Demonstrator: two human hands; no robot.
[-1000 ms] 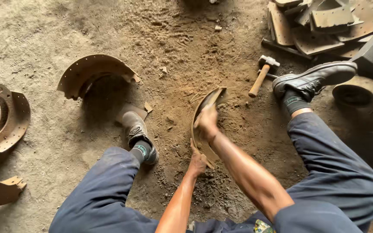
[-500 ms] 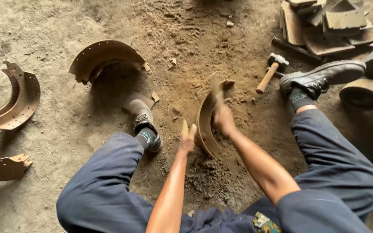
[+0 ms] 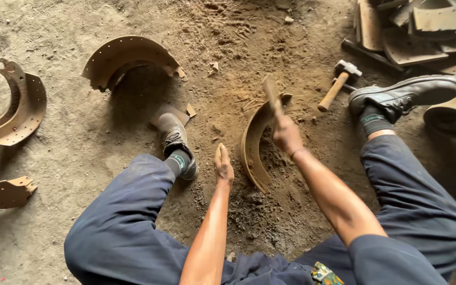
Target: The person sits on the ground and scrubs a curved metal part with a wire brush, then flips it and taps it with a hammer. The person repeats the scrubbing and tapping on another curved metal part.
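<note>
Seated on the dirt floor (image 3: 80, 158), legs spread. A curved brake shoe (image 3: 253, 150) stands on edge in loose dirt between my feet, its arc open toward my right.

My right hand (image 3: 287, 135) is clenched around a flat metal bar (image 3: 271, 95) that rises above the shoe's upper end. The blur hides whether the bar touches the shoe.

My left hand (image 3: 223, 164) is flat, fingers pressed together, edge-on just left of the shoe and holding nothing; apart from it as far as I can tell.

Handling: the shoe looks like thick steel, stiff and heavy for its size, coated in dust and rust, so grippy rather than slick. On its narrow edge I judge it likely to tip. Best hold seems the outer curved face or the inner web, away from the ends.

Nearby: a wooden-handled hammer (image 3: 338, 82) lies right of the shoe, near my right shoe (image 3: 405, 95). More brake shoes lie at left (image 3: 19, 108) and ahead (image 3: 127, 58). Stacked metal pieces (image 3: 423, 26) at upper right.
</note>
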